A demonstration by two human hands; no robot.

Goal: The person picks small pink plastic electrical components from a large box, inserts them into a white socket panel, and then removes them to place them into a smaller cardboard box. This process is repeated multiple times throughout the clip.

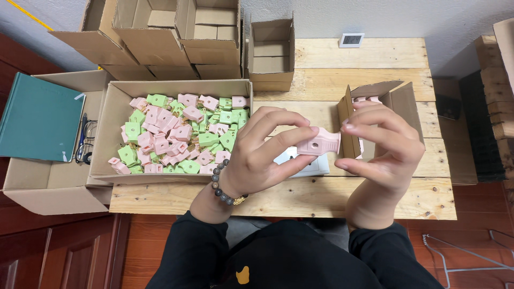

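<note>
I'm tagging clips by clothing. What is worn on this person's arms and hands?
Both arms wear black long sleeves pushed up short of the wrists. The left hand is bare, with a bracelet of dark round beads and one gold piece at its wrist. The right hand is bare, nothing worn.

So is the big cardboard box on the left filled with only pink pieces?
No, the big cardboard box holds a mixed pile of pink and green plastic pieces.
</note>
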